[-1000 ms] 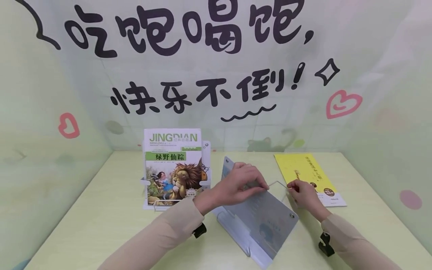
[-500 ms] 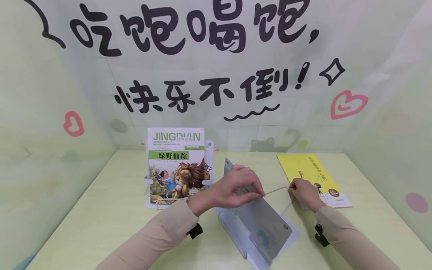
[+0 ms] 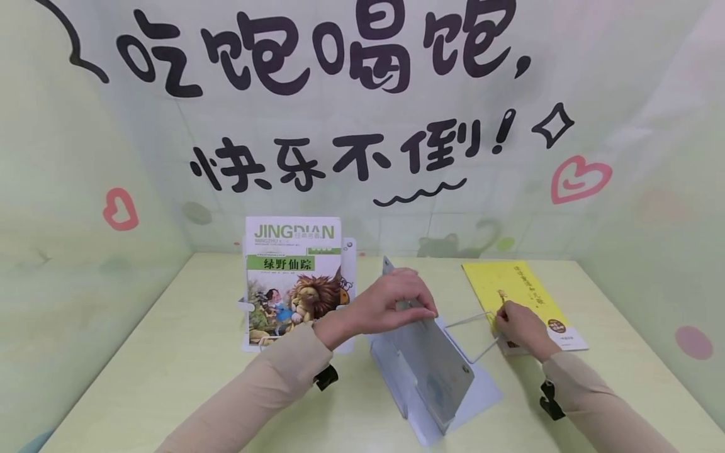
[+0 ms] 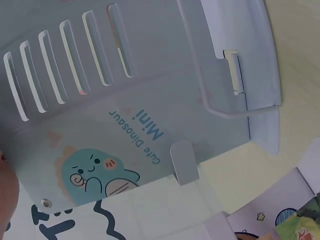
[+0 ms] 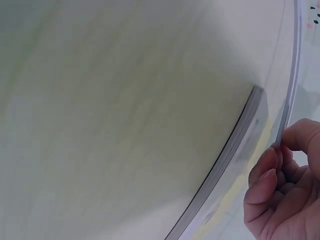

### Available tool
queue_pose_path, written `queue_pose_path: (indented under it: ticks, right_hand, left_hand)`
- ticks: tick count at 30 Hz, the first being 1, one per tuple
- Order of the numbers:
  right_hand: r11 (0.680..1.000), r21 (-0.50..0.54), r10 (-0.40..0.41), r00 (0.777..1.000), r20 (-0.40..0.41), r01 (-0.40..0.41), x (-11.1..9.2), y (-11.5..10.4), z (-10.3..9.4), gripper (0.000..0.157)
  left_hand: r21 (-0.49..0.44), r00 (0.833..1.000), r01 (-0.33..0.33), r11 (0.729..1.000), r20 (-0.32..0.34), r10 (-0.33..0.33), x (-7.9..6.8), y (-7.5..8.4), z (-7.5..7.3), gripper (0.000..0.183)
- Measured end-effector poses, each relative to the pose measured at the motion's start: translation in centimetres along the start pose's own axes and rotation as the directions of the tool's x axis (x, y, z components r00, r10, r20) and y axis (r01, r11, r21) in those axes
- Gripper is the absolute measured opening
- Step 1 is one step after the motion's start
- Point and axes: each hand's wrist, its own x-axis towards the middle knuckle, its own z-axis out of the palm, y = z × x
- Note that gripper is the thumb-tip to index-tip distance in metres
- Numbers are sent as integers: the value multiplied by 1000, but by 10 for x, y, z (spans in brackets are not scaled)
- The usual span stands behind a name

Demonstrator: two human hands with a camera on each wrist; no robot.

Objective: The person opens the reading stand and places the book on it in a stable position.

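A grey-blue metal book stand (image 3: 433, 371) is angled on the table, its back plate raised over its base. My left hand (image 3: 393, 302) grips the plate's top edge, thumb on the near side. In the left wrist view the plate (image 4: 160, 100) shows slots, a clip and a printed dinosaur (image 4: 95, 172); little of the left hand (image 4: 6, 192) shows there. Behind the plate, my right hand (image 3: 521, 327) pinches the end of a wire support (image 3: 469, 320). Thumb and curled fingers of the right hand (image 5: 287, 187) close on that wire (image 5: 291, 85) in the right wrist view.
A book with a lion cover (image 3: 294, 283) stands on a second stand (image 3: 348, 264) at the back left. Flat at the right lies a yellow book (image 3: 510, 277), under and beside my right hand. Printed walls border the table (image 3: 170, 377) at the back and sides.
The wire support has swung out from the back plate, following my right hand to the right. My left hand has tipped the plate steeper, and more of the base shows behind it.
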Motion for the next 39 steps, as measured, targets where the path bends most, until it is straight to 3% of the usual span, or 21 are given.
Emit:
queue_pose_path:
  ticks: [6, 10, 12, 16, 19, 21, 23, 29, 39]
  right_hand:
    - [994, 105, 27, 999, -22, -24, -6, 12, -4, 13]
    - [964, 259, 72, 997, -11, -67, -13, 20, -5, 17]
    - [921, 376, 101, 995, 16, -99, -19, 23, -4, 20]
    - [759, 636, 111, 990, 84, -139, -29, 24, -4, 29]
    - [659, 745, 8, 992, 129, -103, -35, 23, -4, 34]
    - [638, 768, -83, 986, 147, -60, -38, 20, -3, 35]
    - [647, 762, -164, 974, 159, -16, -39, 17, 0, 35]
    - [735, 668, -291, 944, 155, 117, -35, 6, 13, 24]
    - [748, 638, -346, 927, 143, 180, -33, -16, 26, 15]
  left_hand:
    - [24, 995, 75, 997, -66, -74, -2, -13, -4, 8]
    - [-9, 973, 196, 980, -122, -196, -8, -21, -8, 10]
    - [-41, 954, 259, 965, -143, -262, -12, -23, -9, 11]
    - [-87, 933, 298, 950, -181, -310, -15, -28, -9, 11]
    - [-106, 933, 286, 952, -198, -302, -15, -32, -8, 11]
    - [-124, 931, 282, 952, -205, -302, -15, -34, -8, 11]
    - [-143, 927, 286, 947, -207, -312, -15, -34, -7, 10]
    - [-198, 919, 319, 927, -177, -354, -16, -33, -9, 9]
    - [-270, 894, 387, 882, -126, -430, -16, -33, -14, 7]
